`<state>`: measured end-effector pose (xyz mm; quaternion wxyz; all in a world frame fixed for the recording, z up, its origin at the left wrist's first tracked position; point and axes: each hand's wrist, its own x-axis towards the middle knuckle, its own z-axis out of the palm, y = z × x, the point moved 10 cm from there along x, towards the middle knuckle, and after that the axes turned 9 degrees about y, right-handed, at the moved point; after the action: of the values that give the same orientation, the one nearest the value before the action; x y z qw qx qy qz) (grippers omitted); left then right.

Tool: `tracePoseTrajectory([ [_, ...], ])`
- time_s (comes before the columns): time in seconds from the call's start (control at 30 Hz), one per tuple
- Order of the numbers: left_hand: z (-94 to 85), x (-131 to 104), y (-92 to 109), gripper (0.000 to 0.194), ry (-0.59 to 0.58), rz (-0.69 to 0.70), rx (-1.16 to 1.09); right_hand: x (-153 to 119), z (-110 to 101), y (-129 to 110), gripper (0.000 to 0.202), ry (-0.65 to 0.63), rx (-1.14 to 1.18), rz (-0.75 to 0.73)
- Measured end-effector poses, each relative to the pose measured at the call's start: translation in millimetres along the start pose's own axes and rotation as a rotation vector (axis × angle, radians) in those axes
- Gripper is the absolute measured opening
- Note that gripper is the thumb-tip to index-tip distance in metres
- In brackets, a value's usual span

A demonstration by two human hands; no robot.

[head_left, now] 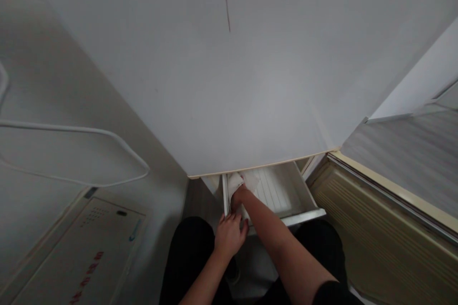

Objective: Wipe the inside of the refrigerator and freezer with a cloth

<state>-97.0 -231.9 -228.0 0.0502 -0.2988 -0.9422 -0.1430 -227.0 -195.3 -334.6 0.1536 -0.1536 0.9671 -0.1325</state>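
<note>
A white freezer drawer (308, 186) is pulled out below the big white fridge front (261, 71). My right hand (239, 197) reaches down inside the drawer at its left side. In it is a crumpled white cloth (235, 181), pressed against the left wall; the fingertips are mostly hidden. My left hand (230, 234) lies at the drawer's front left corner, fingers hooked over the rim and thumb apart. The visible bottom of the drawer is ribbed.
An open lower fridge door (379, 228) with a yellowed, ribbed inner side stands at the right. A white cable (89, 129) loops along the left wall. Below it is a wall box (93, 243) with red lettering. My knees (193, 248) flank the drawer. Grey flooring (404, 152) shows at right.
</note>
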Motion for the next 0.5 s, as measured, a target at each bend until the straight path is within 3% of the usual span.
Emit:
tracePoseTrajectory([
  [0.1,-1.5,-0.6,-1.9,0.027,0.000,-0.016,-0.036,-6.1,-3.8,10.3,0.113,0.037,-0.010,0.031],
  [0.2,-2.3,-1.1,-2.1,0.027,-0.014,-0.019,-0.067,-20.6,-10.6,37.1,0.126,0.040,0.030,0.126],
  [0.3,-1.7,-1.3,-2.2,0.028,-0.032,-0.020,-0.084,-37.9,-11.4,71.9,0.130,0.013,0.065,0.247],
  [0.5,-1.1,-1.6,-2.8,0.026,-0.031,-0.028,-0.102,-95.2,-14.3,161.6,0.136,0.124,0.069,0.529],
])
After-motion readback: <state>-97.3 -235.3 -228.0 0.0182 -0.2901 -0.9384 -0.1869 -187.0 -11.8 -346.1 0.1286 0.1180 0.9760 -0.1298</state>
